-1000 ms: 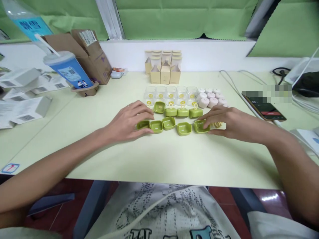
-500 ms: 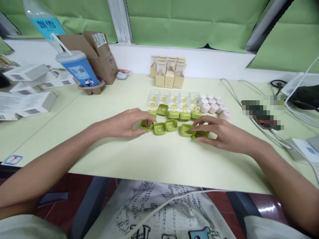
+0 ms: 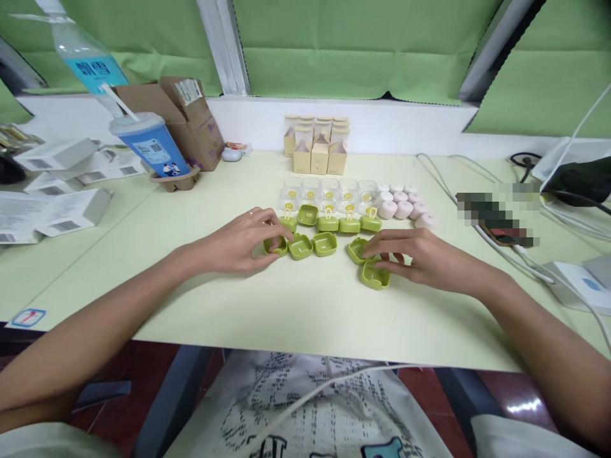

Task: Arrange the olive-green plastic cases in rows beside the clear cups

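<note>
Several small green square cases lie in two rows on the pale table. My left hand pinches the leftmost open green case of the near row. My right hand grips a green case that sits nearer to me than the rest, with another green case touching its fingertips. Two more open cases lie between my hands. Behind them stand closed green cases with yellow loops, clear cases and pink round cases.
Beige cartons stand at the back by the wall. A blue cup with a straw, a brown box and white boxes are at the left. A phone, cables and a white device lie right.
My right hand has pulled one green case out of the row toward me and shifted the neighbouring case left. My left hand moved from resting over the leftmost case to pinching it.
</note>
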A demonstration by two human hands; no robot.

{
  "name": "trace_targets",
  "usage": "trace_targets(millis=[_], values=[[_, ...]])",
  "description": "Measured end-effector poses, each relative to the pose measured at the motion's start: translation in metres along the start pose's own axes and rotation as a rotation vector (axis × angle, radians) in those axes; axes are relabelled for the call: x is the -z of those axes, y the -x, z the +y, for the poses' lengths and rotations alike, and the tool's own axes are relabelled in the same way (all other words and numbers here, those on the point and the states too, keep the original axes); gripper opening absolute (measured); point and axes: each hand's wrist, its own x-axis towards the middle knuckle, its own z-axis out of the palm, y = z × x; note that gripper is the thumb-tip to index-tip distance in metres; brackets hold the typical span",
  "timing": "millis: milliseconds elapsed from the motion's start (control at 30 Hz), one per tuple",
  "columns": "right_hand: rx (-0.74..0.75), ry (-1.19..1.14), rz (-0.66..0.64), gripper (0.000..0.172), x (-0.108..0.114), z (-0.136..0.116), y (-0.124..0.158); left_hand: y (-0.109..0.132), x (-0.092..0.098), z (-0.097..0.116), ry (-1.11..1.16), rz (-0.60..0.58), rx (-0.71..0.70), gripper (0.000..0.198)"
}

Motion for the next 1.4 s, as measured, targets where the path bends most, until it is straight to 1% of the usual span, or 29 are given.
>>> trace_targets(millis=[67,100,167,200,267,333,433,533,567,633,700,767,800,867,967,1067,1167,1267,1400], values=[[0.001,-0.011,-0.021,0.027,0.004,0.002,0.002,0.0,0.001,0.004,-0.005,-0.005,-0.017,0.031],[0.0,-0.006,-0.019,0.029,0.006,0.003,0.003,-0.002,-0.002,0.007,-0.026,0.026,-0.029,0.03],[0.0,0.017,0.009,0.034,0.011,0.004,0.006,-0.005,-0.011,0.013,-0.092,0.133,-0.071,0.03],[-0.002,0.03,0.028,0.036,0.014,0.005,0.007,-0.007,-0.017,0.016,-0.129,0.194,-0.095,0.033],[-0.015,0.052,0.053,0.034,0.019,0.007,0.01,-0.011,-0.027,0.02,-0.199,0.291,-0.131,0.039],[-0.034,0.085,0.059,0.029,0.023,0.011,0.012,-0.013,-0.033,0.022,-0.243,0.339,-0.149,0.032],[-0.046,0.162,0.075,0.026,0.02,0.016,0.011,-0.013,-0.034,0.023,-0.251,0.381,-0.161,0.016],[-0.027,0.214,0.101,0.029,0.013,0.016,0.008,-0.013,-0.03,0.026,-0.199,0.4,-0.119,0.01],[-0.014,0.221,0.119,0.031,0.01,0.015,0.006,-0.014,-0.03,0.028,-0.175,0.407,-0.105,0.012],[0.025,0.217,0.164,0.031,0.005,0.01,0.001,-0.017,-0.031,0.033,-0.136,0.396,-0.104,0.031],[0.086,0.204,0.189,0.03,0.0,0.004,-0.003,-0.02,-0.036,0.039,-0.13,0.331,-0.137,0.051],[0.132,0.216,0.177,0.031,-0.004,-0.002,-0.006,-0.023,-0.042,0.043,-0.15,0.247,-0.158,0.062],[0.142,0.234,0.164,0.032,-0.005,-0.005,-0.007,-0.023,-0.045,0.044,-0.155,0.222,-0.162,0.064],[0.134,0.287,0.146,0.035,-0.005,-0.009,-0.006,-0.024,-0.05,0.044,-0.129,0.217,-0.194,0.061],[0.082,0.356,0.164,0.038,-0.001,-0.012,-0.001,-0.025,-0.053,0.044,-0.031,0.3,-0.275,0.059],[0.01,0.411,0.184,0.037,0.005,-0.011,0.006,-0.028,-0.052,0.044,-0.057,0.392,-0.237,0.053],[-0.006,0.449,0.143,0.033,0.008,-0.01,0.008,-0.03,-0.053,0.045,-0.112,0.39,-0.211,0.041],[0.008,0.425,0.115,0.03,0.004,-0.011,0.007,-0.032,-0.055,0.046,-0.124,0.39,-0.232,0.032],[0.032,0.312,0.104,0.03,-0.005,-0.013,0.003,-0.034,-0.057,0.046,-0.118,0.442,-0.221,0.02]])
